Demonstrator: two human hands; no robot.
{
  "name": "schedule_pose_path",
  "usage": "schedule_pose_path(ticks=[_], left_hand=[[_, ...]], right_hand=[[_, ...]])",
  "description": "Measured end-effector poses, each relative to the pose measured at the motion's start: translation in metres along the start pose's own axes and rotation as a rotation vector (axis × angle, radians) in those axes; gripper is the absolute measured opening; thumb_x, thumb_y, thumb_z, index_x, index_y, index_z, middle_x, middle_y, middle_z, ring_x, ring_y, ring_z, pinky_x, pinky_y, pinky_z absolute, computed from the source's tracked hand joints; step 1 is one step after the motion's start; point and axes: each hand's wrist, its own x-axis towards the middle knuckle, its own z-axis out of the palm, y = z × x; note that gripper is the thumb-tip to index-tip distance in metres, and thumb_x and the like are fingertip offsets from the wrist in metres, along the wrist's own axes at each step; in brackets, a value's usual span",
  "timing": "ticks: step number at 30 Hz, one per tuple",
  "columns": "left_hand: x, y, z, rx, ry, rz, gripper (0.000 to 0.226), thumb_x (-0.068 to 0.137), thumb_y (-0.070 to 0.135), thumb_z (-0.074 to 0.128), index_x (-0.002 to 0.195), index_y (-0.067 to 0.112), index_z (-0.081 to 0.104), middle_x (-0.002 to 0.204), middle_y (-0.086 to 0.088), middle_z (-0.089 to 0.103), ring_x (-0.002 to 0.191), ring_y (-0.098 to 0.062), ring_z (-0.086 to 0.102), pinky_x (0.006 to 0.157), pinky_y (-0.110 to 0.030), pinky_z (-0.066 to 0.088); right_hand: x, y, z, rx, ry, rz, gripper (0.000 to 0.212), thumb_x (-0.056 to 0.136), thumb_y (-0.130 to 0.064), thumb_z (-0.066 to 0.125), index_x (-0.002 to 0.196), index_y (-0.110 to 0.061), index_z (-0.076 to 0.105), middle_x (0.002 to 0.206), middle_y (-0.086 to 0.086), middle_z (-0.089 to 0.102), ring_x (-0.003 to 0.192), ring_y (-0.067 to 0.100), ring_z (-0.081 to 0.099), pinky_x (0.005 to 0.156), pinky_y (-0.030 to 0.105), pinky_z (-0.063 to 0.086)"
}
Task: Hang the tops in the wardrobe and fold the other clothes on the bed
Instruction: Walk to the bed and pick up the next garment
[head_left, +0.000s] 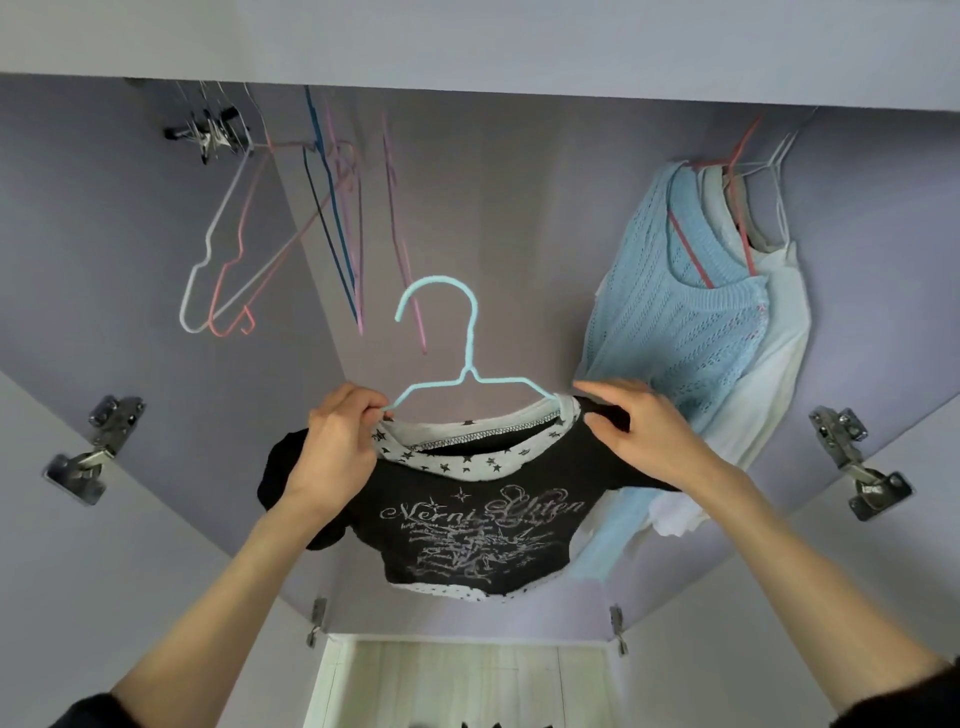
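Black top (457, 525), star-print white collar, on a light blue hanger (470, 358), held up centre in front of the open wardrobe (519, 208). We pinch its left shoulder with our left hand (337, 447); our right hand (649, 441) grips the right shoulder. Silver script on the chest seems to read "Nerni", the rest illegible. Far right hang a blue knit top (691, 322) and a white top (779, 332); far left, empty hangers (228, 260).

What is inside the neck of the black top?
The light blue hanger runs into the black top at its star-print collar; its hook and upper arms show, the arm ends are covered by fabric.
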Motion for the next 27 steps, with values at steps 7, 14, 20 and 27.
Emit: schedule_pose_path(ticks=[7,14,20,27], left_hand=[[0.003,0.022,0.011,-0.094,-0.121,0.090,0.016,0.090,-0.007,0.051,0.091,-0.004,0.067,0.091,-0.009,0.061,0.078,-0.016,0.053,0.072,0.001,0.032],[0.006,0.032,0.023,-0.132,-0.189,0.102,0.023,0.092,0.001,0.054,0.110,0.005,0.067,0.105,-0.006,0.065,0.098,-0.023,0.060,0.082,-0.010,0.034],[0.022,0.060,0.018,-0.132,-0.118,0.232,0.029,0.092,-0.005,0.049,0.113,0.005,0.065,0.110,-0.006,0.062,0.102,-0.023,0.060,0.090,-0.004,0.032],[0.068,0.134,-0.010,0.140,0.307,0.727,0.046,0.077,-0.008,0.042,0.119,0.005,0.056,0.127,-0.016,0.051,0.123,-0.036,0.043,0.094,-0.047,0.041]], right_hand=[[0.020,-0.046,0.006,0.464,-0.379,0.102,0.016,0.095,-0.015,0.052,0.091,-0.011,0.067,0.076,-0.006,0.071,0.072,0.006,0.067,0.071,0.020,0.050],[0.016,-0.010,-0.003,0.903,-0.630,0.361,0.020,0.095,0.002,0.044,0.096,-0.005,0.063,0.075,0.002,0.071,0.072,0.017,0.070,0.058,0.018,0.051],[0.007,0.028,-0.020,1.321,-0.520,0.529,0.034,0.077,0.012,0.049,0.107,0.003,0.062,0.096,0.017,0.071,0.088,0.029,0.070,0.071,0.033,0.057],[0.022,0.038,-0.042,1.594,-0.307,0.502,0.051,0.079,0.007,0.052,0.129,-0.003,0.046,0.129,0.011,0.059,0.108,0.033,0.063,0.075,0.043,0.056]])
